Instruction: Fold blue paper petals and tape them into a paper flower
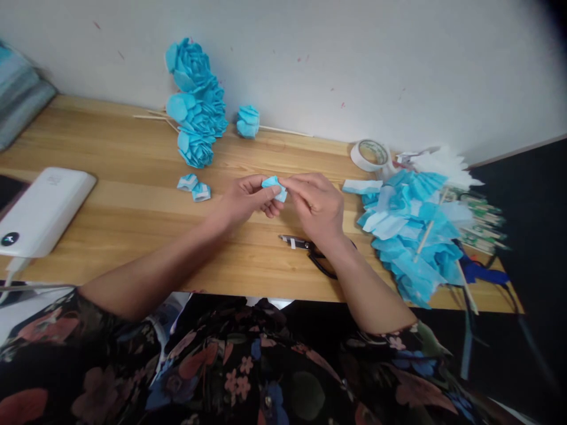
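Note:
Between my two hands, above the middle of the table, is a small blue paper petal [273,188]. My left hand [252,198] pinches it with the thumb on top and fingers curled behind. The closed fingertips of my right hand [319,203] grip its right edge. Left of my hands lie two small folded blue petals [194,187] with whitish bands. Black-handled scissors [297,242] rest under my right wrist, a white scrap on their blade; the wrist covers part of the handles.
Blue paper roses [195,112] on sticks lean by the wall, beside a single smaller rose [248,121]. At right are a tape roll [358,157], a heap of blue crepe paper [411,236] and a blue glue gun [485,273]. A white power bank [53,206] lies left.

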The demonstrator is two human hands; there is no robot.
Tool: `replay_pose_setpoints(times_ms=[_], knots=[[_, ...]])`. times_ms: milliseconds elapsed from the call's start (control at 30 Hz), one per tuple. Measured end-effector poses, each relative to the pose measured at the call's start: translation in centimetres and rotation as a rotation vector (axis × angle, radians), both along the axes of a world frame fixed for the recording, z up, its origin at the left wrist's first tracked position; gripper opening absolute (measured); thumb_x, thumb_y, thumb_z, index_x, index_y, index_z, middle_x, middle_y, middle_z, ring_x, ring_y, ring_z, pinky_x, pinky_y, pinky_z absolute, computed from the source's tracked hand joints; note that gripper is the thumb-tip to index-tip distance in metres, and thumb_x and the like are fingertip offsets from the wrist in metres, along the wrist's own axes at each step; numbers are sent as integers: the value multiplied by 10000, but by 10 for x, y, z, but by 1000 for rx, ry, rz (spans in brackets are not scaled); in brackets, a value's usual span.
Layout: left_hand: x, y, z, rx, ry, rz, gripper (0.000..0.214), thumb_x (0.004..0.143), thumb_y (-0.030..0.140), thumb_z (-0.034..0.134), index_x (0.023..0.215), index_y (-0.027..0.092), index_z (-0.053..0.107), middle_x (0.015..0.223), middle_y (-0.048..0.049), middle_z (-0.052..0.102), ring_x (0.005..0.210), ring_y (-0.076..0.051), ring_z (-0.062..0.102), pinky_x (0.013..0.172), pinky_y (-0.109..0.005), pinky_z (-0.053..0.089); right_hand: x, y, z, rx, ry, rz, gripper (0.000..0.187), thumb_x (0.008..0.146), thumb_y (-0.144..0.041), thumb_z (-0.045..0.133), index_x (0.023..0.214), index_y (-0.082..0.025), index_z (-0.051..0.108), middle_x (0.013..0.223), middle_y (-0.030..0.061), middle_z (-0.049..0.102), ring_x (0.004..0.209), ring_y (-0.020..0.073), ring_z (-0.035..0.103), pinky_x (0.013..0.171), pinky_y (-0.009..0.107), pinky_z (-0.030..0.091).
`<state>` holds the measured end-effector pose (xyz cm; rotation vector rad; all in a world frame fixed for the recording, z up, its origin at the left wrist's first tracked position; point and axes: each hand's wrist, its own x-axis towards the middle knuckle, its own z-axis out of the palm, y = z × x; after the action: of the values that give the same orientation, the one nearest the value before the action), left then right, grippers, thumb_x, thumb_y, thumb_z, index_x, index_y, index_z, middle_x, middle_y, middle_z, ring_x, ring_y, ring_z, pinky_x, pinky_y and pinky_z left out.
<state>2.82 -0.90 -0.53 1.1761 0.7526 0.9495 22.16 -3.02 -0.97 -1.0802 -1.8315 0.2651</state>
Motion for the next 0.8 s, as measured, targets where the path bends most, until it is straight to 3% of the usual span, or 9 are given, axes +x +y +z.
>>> replay_pose_setpoints(times_ms=[133,200,300,433,633,800], knots=[[-1,0,1,2,4,27,245,891,366,831,829,145,745,720,-27,761,618,-103,690,615,-219,568,0,2,-1,-290,298,-12,365,1030,-371,600,1364,-323,742,1130,28,835,963,181,759,816,352,648],[0,0,0,3,23,43,236,897,358,819,826,146,745,725,-30,762,624,-104,689,620,-221,570,0,3,2,-425,405,19,351,1004,-476,643,1280,-301,773,1077,29,828,935,176,751,759,323,641],[0,0,-1,30,48,55,269,888,395,828,830,147,742,729,-34,764,626,-108,687,625,-228,574,-2,1,9,-567,466,80,345,962,-579,685,976,-259,814,918,22,793,863,163,724,728,298,619],[1,0,-1,87,93,55,324,870,445,846,829,144,733,729,-33,766,615,-104,673,618,-225,574,-5,-2,16,-596,489,93,391,899,-604,755,772,-235,743,781,-5,715,753,132,647,702,278,578],[0,0,-1,109,133,44,303,874,416,841,815,147,713,712,-22,754,599,-97,665,611,-219,577,-5,-2,14,-527,366,33,260,916,-453,744,803,-220,756,704,-25,661,668,119,581,672,291,507],[0,0,-1,131,145,48,274,888,389,819,813,153,701,712,-26,756,597,-99,669,604,-220,575,-5,-1,12,-531,373,42,253,921,-457,733,833,-224,775,739,-14,701,695,127,612,678,292,535]])
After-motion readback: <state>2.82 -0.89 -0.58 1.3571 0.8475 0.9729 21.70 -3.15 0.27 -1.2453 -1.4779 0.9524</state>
